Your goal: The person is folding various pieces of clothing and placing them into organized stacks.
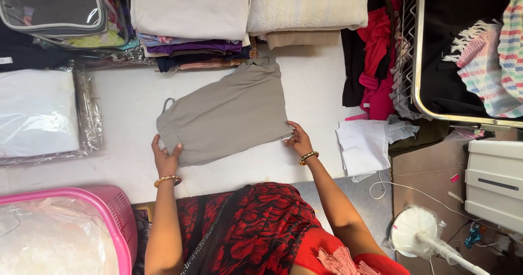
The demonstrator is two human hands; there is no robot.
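The left hand (165, 159), a gold bangle at its wrist, pinches the gathered waistband corner of a folded taupe cotton garment (229, 111), thumb on top and fingers tucked beneath. The right hand (298, 140), also bangled, rests with fingers spread narrow on the garment's opposite lower corner, pressing the edge down rather than gripping it. The garment lies flat and slightly slanted between the two hands on a white worktop (310, 84).

To the left sits a flat clear plastic packet holding white cloth (38, 114), its crinkled film edge just beside the garment's side of the worktop. Above it stands a zipped transparent storage bag with grey trim (52, 5). Along the far edge are stacks of folded cloth (190, 13) in white, cream, purple and navy. Near the right hand lies a small folded white cloth (362, 147), with red and black clothes (376, 52) hanging above it. A pink plastic basket (117, 209) lined with clear film stands at lower left. At lower right, on a brown floor, are a white fan (417, 234) and a white box-shaped unit (496, 182).
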